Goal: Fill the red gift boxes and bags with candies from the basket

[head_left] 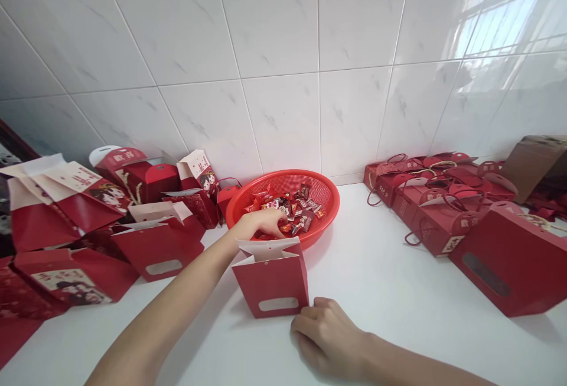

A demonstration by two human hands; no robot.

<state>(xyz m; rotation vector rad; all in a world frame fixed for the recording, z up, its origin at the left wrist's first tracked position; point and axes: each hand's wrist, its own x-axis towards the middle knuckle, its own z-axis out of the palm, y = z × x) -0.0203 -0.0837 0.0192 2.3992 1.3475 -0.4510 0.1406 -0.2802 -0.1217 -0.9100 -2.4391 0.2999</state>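
My left hand [268, 220] reaches into a red plastic colander [328, 208], its curled fingers down among wrapped candies [305, 219]. The fingertips are partly hidden, so what they grip does not show clearly. In front of the colander a red paper gift box [271, 282] stands upright, its top open and an oval window low on its front. My right hand [325, 336] rests on the white table [376, 291] in a loose fist, its knuckles against or very close to the box's lower right corner.
Several red and cream gift boxes [163, 244] crowd the left side. At right, rows of closed red boxes with cord handles [416, 203] stand beside a larger red box [509, 262] and a brown carton [535, 161]. A tiled wall [279, 120] borders the table's back.
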